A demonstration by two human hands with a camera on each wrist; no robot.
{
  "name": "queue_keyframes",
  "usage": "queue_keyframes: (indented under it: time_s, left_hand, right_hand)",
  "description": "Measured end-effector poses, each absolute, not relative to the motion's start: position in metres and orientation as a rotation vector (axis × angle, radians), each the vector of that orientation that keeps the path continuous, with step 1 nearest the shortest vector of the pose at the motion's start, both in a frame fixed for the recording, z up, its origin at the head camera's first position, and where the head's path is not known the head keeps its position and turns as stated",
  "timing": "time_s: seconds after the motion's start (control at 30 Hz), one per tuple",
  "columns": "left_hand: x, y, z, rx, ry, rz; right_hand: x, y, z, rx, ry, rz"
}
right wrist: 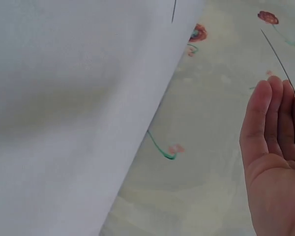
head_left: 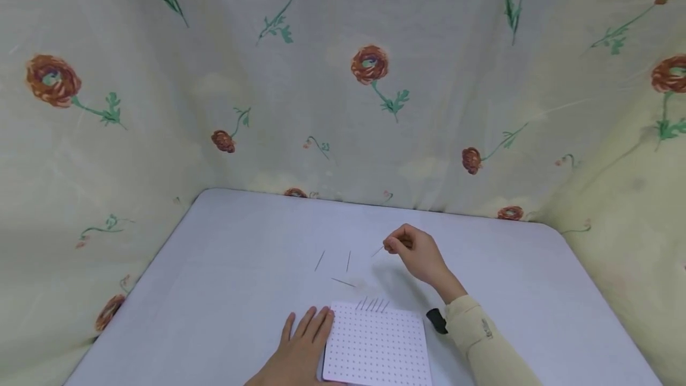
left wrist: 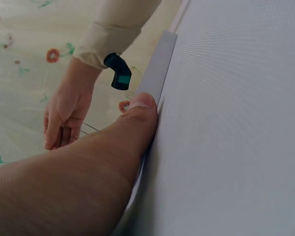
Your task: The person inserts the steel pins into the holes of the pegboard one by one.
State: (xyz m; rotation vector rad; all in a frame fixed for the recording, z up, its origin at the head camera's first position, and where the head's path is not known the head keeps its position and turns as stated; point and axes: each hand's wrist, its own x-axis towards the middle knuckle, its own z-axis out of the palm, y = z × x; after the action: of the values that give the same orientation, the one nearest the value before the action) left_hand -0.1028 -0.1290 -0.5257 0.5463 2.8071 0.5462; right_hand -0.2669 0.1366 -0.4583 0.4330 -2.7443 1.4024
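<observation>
In the head view my right hand is above the table beyond the board, pinching a thin dark needle between thumb and fingertips. The right wrist view shows that needle sticking out past the fingertips of the hand. My left hand lies along the left side of a white pegboard with rows of small holes, fingers straight and spread. Its thumb touches the board's edge in the left wrist view. Several needles stand slanted in a row at the board's far edge.
Three loose needles lie on the white table beyond the board: a left one, a middle one and a nearer one. A dark wrist device shows by the right cuff. Flowered curtain surrounds the table's back and sides.
</observation>
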Motion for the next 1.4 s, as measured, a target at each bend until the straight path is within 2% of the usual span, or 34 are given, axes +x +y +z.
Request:
queue_keyframes:
  time_s: [0.73,1.4]
  left_hand:
    - [-0.101,-0.129,-0.521,0.57,2.815,0.535]
    - [-0.1,-0.128,-0.525,0.589,2.836,0.528]
  right_hand:
    - [-0.195,0.161,-0.455,0.649,-2.555,0.944]
    - [-0.178,0.158,-0.477,0.771,-2.508,0.861]
